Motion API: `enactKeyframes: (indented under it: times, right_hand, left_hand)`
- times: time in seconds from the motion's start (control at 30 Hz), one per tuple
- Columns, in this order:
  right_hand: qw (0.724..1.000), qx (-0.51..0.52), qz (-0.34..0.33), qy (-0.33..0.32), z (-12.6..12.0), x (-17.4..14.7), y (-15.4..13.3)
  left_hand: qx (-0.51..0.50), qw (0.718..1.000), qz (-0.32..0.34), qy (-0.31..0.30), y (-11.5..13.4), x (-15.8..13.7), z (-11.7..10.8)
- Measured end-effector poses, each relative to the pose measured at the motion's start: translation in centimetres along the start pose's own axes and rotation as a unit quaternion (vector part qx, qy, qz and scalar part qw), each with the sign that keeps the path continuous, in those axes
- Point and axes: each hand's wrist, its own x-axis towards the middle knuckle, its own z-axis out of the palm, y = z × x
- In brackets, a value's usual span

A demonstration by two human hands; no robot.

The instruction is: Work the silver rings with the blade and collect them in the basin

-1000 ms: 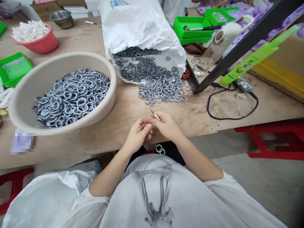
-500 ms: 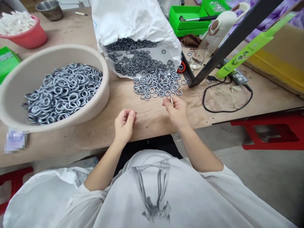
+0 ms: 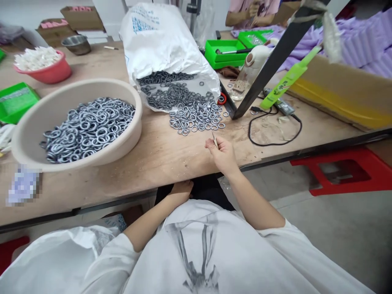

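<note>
My right hand (image 3: 225, 155) is closed just above the table's front edge, pinching a small, thin pointed tool (image 3: 215, 141) with a pale handle. Its exact kind is too small to make out. In front of that hand lies a loose spread of grey metal-looking rings (image 3: 196, 118), spilling from the mouth of a white sack (image 3: 165, 45). My left hand (image 3: 182, 192) is down at my lap by the table edge, its fingers mostly hidden. To the left, a large beige basin (image 3: 136, 122) holds a heap of the same kind of rings.
Behind the basin are a red bowl of white pieces (image 3: 61, 71), a metal bowl (image 3: 76, 44) and a green tray (image 3: 32, 100). A dark metal post (image 3: 263, 69), bottle (image 3: 252, 67), lime-green tube (image 3: 284, 83) and cable (image 3: 275, 145) are right. A co-worker (image 3: 254, 12) sits beyond.
My left hand has dropped from above the table to my lap. My right hand has shifted slightly toward me, still gripping the tool. The view has tilted up.
</note>
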Motion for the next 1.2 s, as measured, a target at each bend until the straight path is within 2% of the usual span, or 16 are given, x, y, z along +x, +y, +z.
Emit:
enactKeyframes:
  times: [0.1, 0.23, 0.3, 0.33, 0.37, 0.43, 0.5, 0.57, 0.63, 0.7, 0.83, 1.03, 1.2]
  right_hand:
    - [1.000, -0.009, -0.007, -0.005, -0.1, -0.5, -0.2]
    - [1.000, -0.007, -0.010, -0.025, -0.4, -1.1, -0.2]
    - [0.999, -0.004, -0.007, -0.041, -0.4, -1.6, -0.3]
    - [0.999, -0.001, -0.006, -0.052, -0.2, -1.8, -0.4]
    - [0.998, 0.001, -0.004, -0.063, 0.0, -2.1, -0.5]
    - [0.996, 0.005, -0.001, -0.089, 0.5, -2.6, -0.9]
    - [0.993, 0.008, -0.005, -0.116, 1.3, -2.9, -1.3]
    - [0.992, 0.021, -0.008, -0.128, 2.1, -2.9, -1.5]
    - [0.991, 0.046, 0.001, -0.122, 2.7, -2.6, -1.5]
    - [0.991, 0.075, 0.018, -0.106, 3.2, -2.1, -1.2]
    - [0.988, 0.120, 0.025, -0.093, 3.6, -1.2, -0.6]
    - [0.987, 0.117, 0.023, -0.111, 3.7, -0.9, -0.3]
    - [0.991, 0.120, 0.002, -0.065, 3.6, -0.5, 0.1]
  left_hand:
    - [0.014, 1.000, 0.022, -0.001, -0.1, 0.4, 0.0]
    - [-0.006, 1.000, 0.030, 0.006, 0.7, -2.2, -1.4]
    - [-0.072, 0.997, 0.032, 0.025, 1.6, -4.1, -2.7]
    - [-0.158, 0.986, 0.036, 0.047, 2.2, -5.0, -3.7]
    - [-0.253, 0.964, 0.040, 0.077, 2.8, -5.7, -4.8]
    - [-0.406, 0.899, 0.040, 0.161, 3.9, -6.6, -7.3]
    - [-0.515, 0.812, 0.027, 0.274, 4.7, -6.6, -9.8]
    - [-0.597, 0.723, 0.026, 0.348, 5.1, -5.8, -11.9]
    - [-0.657, 0.661, 0.035, 0.361, 5.2, -5.0, -13.2]
    - [-0.697, 0.627, 0.034, 0.347, 5.2, -4.4, -13.7]
    - [-0.731, 0.597, 0.010, 0.332, 4.9, -3.9, -13.8]
    - [-0.740, 0.594, 0.004, 0.316, 4.4, -3.3, -13.8]
    - [-0.774, 0.569, -0.002, 0.278, 4.1, -3.1, -13.9]
